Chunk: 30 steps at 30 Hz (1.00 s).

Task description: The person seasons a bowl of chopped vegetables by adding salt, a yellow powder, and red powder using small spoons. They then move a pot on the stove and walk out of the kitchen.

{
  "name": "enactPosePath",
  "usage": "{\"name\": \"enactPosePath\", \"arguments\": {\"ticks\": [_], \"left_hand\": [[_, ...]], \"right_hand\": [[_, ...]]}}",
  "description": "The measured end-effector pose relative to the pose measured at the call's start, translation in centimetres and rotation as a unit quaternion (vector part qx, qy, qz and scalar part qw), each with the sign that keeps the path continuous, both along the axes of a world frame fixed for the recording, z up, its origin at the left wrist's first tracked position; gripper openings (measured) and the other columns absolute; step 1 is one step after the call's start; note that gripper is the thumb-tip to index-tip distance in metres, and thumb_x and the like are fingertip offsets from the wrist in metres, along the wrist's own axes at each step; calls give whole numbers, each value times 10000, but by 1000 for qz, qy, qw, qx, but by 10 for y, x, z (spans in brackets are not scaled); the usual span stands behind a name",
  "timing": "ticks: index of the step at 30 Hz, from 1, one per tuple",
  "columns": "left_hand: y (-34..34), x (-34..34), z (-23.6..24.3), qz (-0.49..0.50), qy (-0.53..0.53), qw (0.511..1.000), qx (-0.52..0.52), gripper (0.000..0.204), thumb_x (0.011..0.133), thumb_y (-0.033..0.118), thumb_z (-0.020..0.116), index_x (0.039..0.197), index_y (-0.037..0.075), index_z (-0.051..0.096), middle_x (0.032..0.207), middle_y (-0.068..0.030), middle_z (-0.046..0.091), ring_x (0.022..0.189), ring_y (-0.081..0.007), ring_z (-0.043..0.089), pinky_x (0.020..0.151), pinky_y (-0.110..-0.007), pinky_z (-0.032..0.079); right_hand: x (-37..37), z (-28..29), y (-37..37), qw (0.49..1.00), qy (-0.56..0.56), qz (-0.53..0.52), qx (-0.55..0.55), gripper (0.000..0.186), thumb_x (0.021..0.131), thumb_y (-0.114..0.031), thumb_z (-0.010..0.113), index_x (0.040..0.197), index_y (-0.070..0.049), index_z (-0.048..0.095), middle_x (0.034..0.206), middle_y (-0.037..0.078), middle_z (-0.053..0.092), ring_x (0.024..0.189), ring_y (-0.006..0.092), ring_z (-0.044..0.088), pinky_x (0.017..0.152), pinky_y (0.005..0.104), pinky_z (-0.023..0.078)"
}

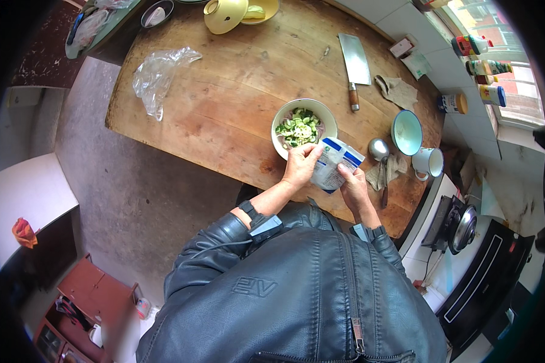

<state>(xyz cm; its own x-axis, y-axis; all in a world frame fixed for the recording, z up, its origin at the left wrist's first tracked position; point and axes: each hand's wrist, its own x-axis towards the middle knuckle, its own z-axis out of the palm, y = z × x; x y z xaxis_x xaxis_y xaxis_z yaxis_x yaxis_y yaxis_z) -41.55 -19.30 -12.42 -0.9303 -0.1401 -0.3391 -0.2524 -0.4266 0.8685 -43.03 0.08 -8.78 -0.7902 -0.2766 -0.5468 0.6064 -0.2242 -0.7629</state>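
Note:
My left hand [300, 166] and my right hand [354, 190] both grip a white-and-blue packet [335, 163] with thumbs on its face, held at the lower right edge of a white bowl [280, 145]. The bowl contains chopped cucumber [297, 127] with pale pieces and some pinkish slices. Just right of the packet, a metal ladle [378, 149] rests on a crumpled cloth [392, 174]. A pale blue bowl [406, 126] and a white enamel mug [426, 163] sit farther right on the wooden table [224, 97].
A cleaver [356, 60] lies behind the bowl, beside a rag [396, 91]. A clear plastic bag [157, 75] is at left; yellow dishes [224, 15] sit at the back. Jars [492, 95] line the window side. An appliance with a round pan [463, 230] stands beyond the table's right edge.

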Motion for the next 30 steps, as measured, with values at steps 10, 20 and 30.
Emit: {"name": "enactPosePath", "arguments": {"ticks": [10,20,30], "left_hand": [[7,0,4,9,-41,997,58,139,973,132,746,921,4,749,814,39,694,746,-39,557,671,-251,482],[-2,1,-9,-61,22,998,-4,344,1078,281,587,1154,-27,719,1014,8,718,914,-73,606,805,-267,505],[2,13,-33,-60,-51,997,27,240,1052,217,637,1063,-3,733,896,39,681,781,-47,565,714,-225,466]], "right_hand": [[-1,-7,5,999,16,23,33,277,1014,-169,703,1258,-38,701,1190,47,738,1058,153,689,960,350,547],[-5,0,-6,999,8,-52,-3,300,1078,-235,609,1272,-20,685,1182,67,740,1039,175,707,942,345,571],[-14,-9,-7,995,46,-80,46,316,1100,-270,575,1252,-14,682,1174,58,737,1020,143,694,913,310,559]]}}
